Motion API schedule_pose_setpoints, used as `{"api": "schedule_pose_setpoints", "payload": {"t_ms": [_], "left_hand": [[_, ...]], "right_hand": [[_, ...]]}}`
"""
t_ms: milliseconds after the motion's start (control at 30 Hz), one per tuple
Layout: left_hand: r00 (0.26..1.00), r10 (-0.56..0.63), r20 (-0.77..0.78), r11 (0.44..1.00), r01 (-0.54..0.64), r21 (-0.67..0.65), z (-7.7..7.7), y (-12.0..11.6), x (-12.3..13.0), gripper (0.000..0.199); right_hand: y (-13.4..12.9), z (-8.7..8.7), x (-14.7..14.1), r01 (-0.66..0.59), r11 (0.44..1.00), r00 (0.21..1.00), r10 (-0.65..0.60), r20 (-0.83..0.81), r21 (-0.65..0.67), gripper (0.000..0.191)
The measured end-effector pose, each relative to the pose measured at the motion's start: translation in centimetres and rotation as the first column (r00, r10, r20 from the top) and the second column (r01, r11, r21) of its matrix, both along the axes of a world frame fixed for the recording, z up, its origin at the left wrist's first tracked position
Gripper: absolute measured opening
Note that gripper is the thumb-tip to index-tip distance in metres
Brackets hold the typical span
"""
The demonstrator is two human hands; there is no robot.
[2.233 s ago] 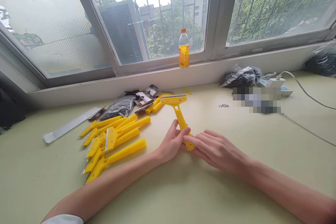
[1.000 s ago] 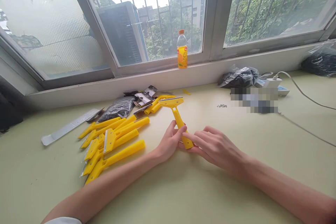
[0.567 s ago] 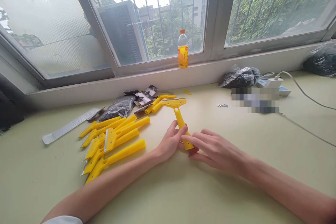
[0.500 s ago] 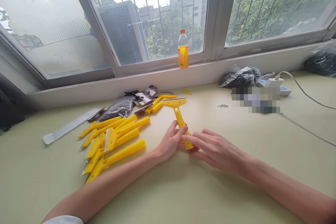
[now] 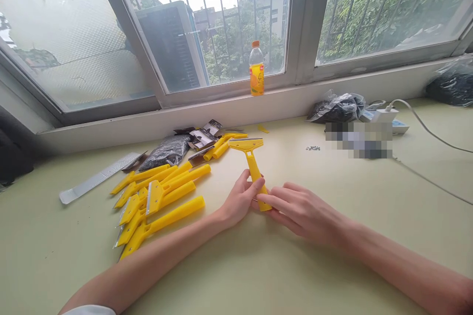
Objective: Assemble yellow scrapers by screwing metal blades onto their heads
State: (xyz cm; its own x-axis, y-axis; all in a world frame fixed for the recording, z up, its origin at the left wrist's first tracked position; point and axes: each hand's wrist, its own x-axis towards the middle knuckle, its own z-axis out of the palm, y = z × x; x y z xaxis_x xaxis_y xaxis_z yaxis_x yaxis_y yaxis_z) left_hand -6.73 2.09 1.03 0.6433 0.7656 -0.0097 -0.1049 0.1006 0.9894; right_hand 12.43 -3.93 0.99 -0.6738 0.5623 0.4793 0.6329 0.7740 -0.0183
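A yellow scraper (image 5: 253, 160) stands tilted over the table, its wide blade head up and away from me. My left hand (image 5: 242, 199) is closed round the middle of its handle, thumb across the front. Fingers of my right hand (image 5: 301, 206) pinch the lower end of the same handle. The fingertips behind the handle are partly hidden. To the left of my left hand lies a pile of yellow scrapers (image 5: 173, 206) with metal blades, their heads pointing left.
Behind the pile lie a black plastic bag (image 5: 166, 151), printed cards (image 5: 203, 138) and more yellow handles (image 5: 220, 148). Small metal screws (image 5: 313, 148) lie at right of centre. A juice bottle (image 5: 256, 71) stands on the sill. A charger (image 5: 382, 114) with a cable sits at right.
The fingers of my right hand have slid slightly down the handle's lower end. My left hand keeps its grip, and the scraper has hardly moved.
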Motion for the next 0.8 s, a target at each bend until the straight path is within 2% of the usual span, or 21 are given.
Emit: {"api": "schedule_pose_setpoints", "payload": {"t_ms": [433,800], "left_hand": [[1.000,-0.013,0.008,1.000,0.014,-0.016,-0.07,0.11,0.06,0.042],[1.000,-0.021,0.010,1.000,0.021,-0.023,-0.07,0.19,-0.06,0.039]], "right_hand": [[0.36,-0.86,-0.03,0.029,0.999,0.999,-0.030,0.040,0.013,0.024],[0.45,-0.78,-0.18,0.020,1.000,1.000,-0.020,-0.012,0.010,0.025]]}}
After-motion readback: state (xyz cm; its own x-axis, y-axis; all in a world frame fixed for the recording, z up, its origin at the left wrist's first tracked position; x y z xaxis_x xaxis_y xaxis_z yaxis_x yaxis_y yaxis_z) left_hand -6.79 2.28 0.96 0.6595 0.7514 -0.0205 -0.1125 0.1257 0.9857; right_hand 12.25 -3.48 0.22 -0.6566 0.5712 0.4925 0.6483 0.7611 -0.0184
